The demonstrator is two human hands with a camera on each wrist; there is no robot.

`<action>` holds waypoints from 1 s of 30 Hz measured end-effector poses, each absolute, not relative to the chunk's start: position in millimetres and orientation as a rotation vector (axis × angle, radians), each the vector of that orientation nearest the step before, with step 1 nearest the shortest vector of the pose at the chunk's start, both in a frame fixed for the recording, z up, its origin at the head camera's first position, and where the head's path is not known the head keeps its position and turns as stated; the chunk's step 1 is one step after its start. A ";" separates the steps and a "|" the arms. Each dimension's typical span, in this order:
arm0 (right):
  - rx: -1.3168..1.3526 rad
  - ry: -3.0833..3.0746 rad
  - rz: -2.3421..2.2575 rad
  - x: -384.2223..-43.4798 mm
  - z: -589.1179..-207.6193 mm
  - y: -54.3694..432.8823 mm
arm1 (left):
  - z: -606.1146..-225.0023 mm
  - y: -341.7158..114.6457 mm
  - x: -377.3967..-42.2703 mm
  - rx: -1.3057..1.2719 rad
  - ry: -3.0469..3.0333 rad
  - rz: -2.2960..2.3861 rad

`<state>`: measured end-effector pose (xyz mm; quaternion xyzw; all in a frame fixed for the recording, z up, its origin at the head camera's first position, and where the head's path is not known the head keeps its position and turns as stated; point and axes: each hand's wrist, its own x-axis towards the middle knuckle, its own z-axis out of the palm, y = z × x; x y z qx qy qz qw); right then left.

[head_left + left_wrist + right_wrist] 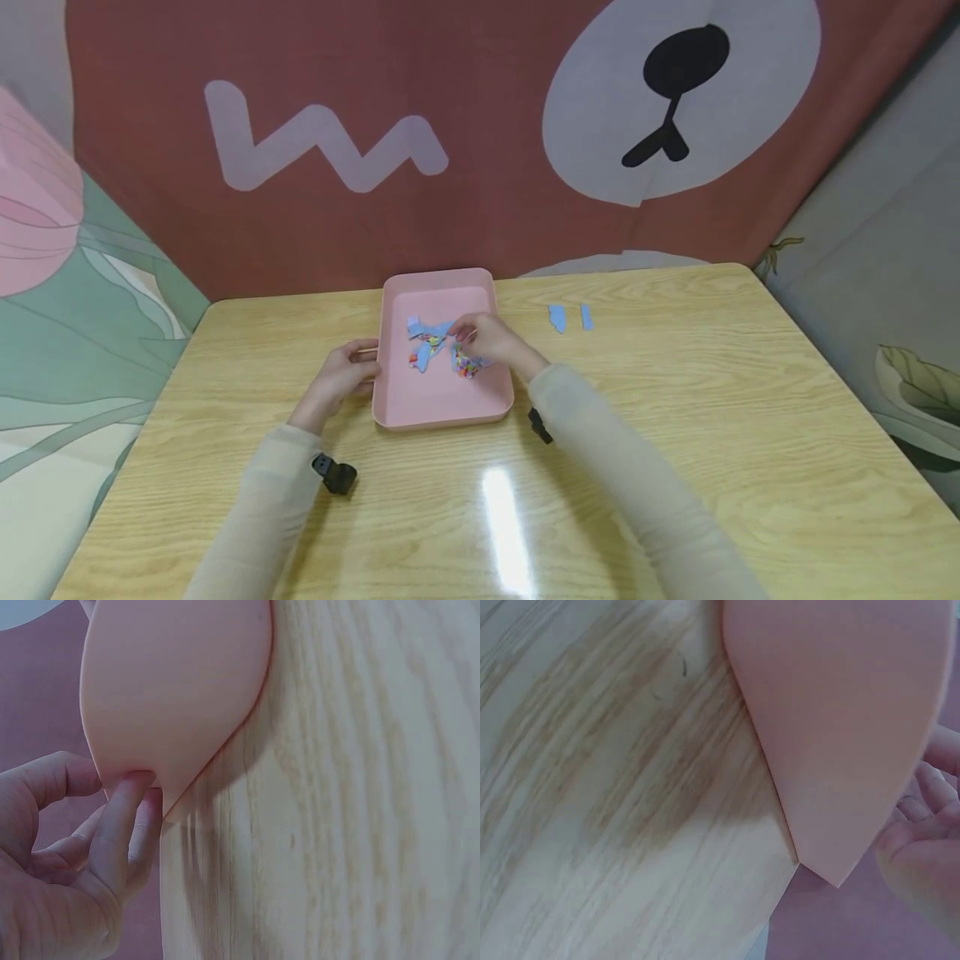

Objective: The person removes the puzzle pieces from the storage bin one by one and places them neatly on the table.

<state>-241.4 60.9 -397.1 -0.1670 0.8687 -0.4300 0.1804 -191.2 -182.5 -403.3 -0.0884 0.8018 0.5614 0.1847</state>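
A pink tray (450,408) stands on the table, holding several flat, irregular blue and multicoloured pieces (427,346). At the tray's left side is my left hand (341,379). In the left wrist view, extended fingers (112,832) touch the tray's outer wall (172,697). My right hand (491,337) reaches over the right rim, fingers bent down among the pieces. Its fingertips are beside a blue piece; whether they pinch it cannot be seen. Under that hand lies a multicoloured piece (465,364). The right wrist view shows the right hand (922,832) partly hidden behind the tray wall.
Two blue pieces, one wider (557,317) and one narrow (587,317), lie on the wooden table (712,400) to the tray's right. A brown and white fabric backdrop (487,125) hangs close behind the table's far edge.
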 end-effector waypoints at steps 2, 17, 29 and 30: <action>-0.484 2.462 -1.188 -241.3 -398.8 58.8 | -403.2 -182.2 -190.9 -0.252 2.256 1.591; -0.480 2.508 -1.080 -242.5 -405.7 52.6 | -405.4 -182.1 -192.8 -0.254 2.254 1.602; -0.507 2.549 -0.865 -242.4 -403.8 50.7 | -404.8 -182.4 -193.4 -0.267 2.254 1.577; -0.525 2.561 -0.833 -242.3 -403.9 50.5 | -404.8 -182.5 -193.1 -0.265 2.256 1.577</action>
